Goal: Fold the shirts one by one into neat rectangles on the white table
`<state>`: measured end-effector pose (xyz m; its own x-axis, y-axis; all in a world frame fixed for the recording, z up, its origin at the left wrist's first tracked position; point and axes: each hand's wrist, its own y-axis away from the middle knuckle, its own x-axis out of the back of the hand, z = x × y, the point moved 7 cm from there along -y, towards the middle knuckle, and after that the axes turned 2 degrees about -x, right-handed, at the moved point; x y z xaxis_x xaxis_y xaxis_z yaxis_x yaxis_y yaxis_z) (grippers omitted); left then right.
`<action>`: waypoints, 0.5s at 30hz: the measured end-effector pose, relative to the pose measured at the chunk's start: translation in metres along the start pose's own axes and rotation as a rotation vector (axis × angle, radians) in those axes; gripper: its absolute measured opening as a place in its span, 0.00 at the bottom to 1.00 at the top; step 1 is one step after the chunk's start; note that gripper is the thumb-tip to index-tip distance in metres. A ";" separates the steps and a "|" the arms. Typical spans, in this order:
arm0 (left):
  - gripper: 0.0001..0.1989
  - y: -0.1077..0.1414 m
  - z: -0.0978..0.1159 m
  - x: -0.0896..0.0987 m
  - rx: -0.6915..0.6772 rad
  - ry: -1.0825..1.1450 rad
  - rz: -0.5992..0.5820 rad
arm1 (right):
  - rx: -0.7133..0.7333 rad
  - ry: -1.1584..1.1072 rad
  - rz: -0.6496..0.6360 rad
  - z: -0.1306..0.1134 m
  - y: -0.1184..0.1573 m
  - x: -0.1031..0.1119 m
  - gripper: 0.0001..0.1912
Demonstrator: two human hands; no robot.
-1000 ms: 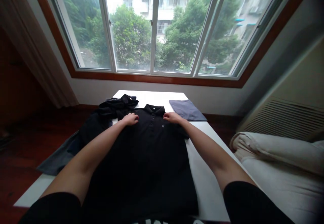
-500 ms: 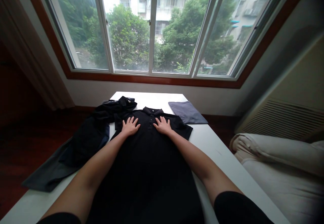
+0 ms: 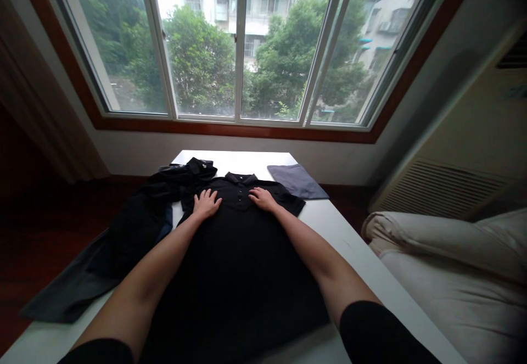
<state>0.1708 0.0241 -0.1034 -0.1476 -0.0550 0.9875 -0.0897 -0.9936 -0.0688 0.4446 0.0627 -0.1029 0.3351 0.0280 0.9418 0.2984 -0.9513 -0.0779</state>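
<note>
A black polo shirt (image 3: 242, 254) lies spread face up on the white table (image 3: 349, 243), its buttoned collar toward the window. On the chest left of the buttons rests my left hand (image 3: 206, 205), flat with its fingers spread. Right of the buttons, my right hand (image 3: 262, 198) lies on the cloth near the collar, fingers stretched out. Neither hand grips the fabric. The lower part of the shirt is dark, and its hem shows near the bottom of the view.
Dark clothes (image 3: 140, 227) are heaped along the table's left side and hang over its edge. A folded grey cloth (image 3: 298, 181) lies at the far right corner. Right of the table stands a pale sofa (image 3: 444, 265); a window lies beyond.
The view has turned slightly right. My right hand's fingers have come closer together and point more to the left. The shirt's lower hem now shows at the bottom right.
</note>
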 end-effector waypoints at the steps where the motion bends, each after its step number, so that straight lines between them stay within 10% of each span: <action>1: 0.30 0.005 0.003 0.006 -0.020 -0.001 0.041 | -0.004 -0.005 0.047 0.006 0.005 0.010 0.24; 8: 0.17 0.067 0.098 0.036 -0.500 0.152 0.105 | -0.387 0.113 0.306 0.099 0.055 0.077 0.21; 15: 0.18 0.243 0.249 0.035 -1.222 0.218 -0.143 | -0.587 0.220 0.179 0.147 0.086 0.070 0.28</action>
<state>0.3887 -0.2440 -0.0505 -0.2103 0.1794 0.9610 -0.9565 -0.2409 -0.1644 0.6246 0.0277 -0.0921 0.1245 -0.1509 0.9807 -0.3039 -0.9467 -0.1071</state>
